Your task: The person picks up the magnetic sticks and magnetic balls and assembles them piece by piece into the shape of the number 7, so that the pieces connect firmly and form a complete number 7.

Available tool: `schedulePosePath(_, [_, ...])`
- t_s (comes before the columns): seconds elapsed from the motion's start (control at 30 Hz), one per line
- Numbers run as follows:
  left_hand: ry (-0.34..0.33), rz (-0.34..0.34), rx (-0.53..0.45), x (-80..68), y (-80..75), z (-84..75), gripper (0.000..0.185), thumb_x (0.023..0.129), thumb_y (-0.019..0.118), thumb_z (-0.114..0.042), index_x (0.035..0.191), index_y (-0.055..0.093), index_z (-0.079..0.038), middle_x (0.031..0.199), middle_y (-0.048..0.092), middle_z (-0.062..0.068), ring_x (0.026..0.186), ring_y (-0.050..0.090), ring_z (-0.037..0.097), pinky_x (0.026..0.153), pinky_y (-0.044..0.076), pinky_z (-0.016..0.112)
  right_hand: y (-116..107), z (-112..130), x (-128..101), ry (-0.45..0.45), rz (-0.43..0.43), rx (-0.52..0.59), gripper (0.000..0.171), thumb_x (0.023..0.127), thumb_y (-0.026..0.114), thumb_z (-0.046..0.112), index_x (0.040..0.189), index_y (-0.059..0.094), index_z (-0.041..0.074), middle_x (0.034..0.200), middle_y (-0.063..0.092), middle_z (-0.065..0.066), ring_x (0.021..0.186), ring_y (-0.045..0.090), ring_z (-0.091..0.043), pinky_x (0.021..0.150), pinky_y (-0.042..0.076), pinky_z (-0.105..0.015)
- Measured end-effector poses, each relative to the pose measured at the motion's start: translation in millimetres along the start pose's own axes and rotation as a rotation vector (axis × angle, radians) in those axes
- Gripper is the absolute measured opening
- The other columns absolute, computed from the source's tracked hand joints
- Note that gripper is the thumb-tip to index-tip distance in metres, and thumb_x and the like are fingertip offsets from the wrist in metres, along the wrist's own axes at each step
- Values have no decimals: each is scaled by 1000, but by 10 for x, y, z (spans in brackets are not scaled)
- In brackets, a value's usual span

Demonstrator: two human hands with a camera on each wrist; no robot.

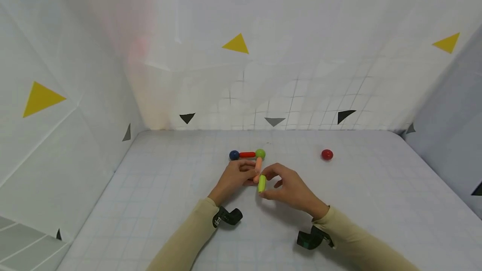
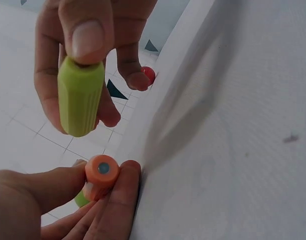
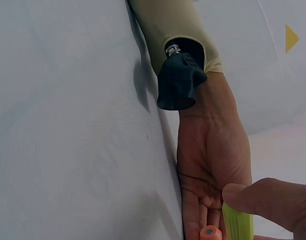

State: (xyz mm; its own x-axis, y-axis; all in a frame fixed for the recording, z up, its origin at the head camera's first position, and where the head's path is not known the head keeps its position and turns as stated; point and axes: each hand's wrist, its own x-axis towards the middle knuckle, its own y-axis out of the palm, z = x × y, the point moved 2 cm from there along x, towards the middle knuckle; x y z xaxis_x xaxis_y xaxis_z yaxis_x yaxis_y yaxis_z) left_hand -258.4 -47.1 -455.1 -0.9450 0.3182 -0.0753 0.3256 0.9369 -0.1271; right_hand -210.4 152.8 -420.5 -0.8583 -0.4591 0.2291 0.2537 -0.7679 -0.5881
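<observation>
- The left hand is resting low on the white gridded worktop, with its fingers curled round the near end of an orange rod and pinching it.
- In the left wrist view, that rod's flat end face is pointing at the camera, showing a small grey disc in its middle, with the thumb and a finger lying on either side of it.
- The far end of the orange rod is touching a green ball.
- A red rod is lying between the green ball and a blue ball, so the pieces are forming a corner shape near the middle of the worktop.
- The right hand is pinching a lime-green rod between thumb and fingers, holding it just beside the near end of the orange rod.
- In the left wrist view the two rods are appearing slightly apart, not touching.
- A red ball is sitting alone on the worktop, well apart to the right of the hands.
- Both forearms are wearing beige sleeves, with a dark wrist camera strapped on each.
</observation>
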Motion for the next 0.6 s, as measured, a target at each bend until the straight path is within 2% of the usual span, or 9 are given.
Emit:
schedulePosePath(0.17, [9, -3, 12, -3, -1, 4, 36, 99, 74, -18, 130, 68, -1, 109, 75, 8, 93, 73, 19, 82, 59, 33, 25, 12, -13, -21, 9, -8, 45, 83, 89, 13, 122, 66, 10, 117, 66, 2, 108, 62, -34, 82, 57, -44])
schedulePosePath(0.6, [-1, 18, -79, 17, 16, 22, 37, 100, 74, -14, 131, 66, 4, 110, 74, 13, 91, 74, 24, 78, 60, 35, 113, 1, -36, -8, 45, 2, 46, 83, 88, 13, 124, 69, 9, 116, 63, 0, 106, 62, -30, 80, 58, -43])
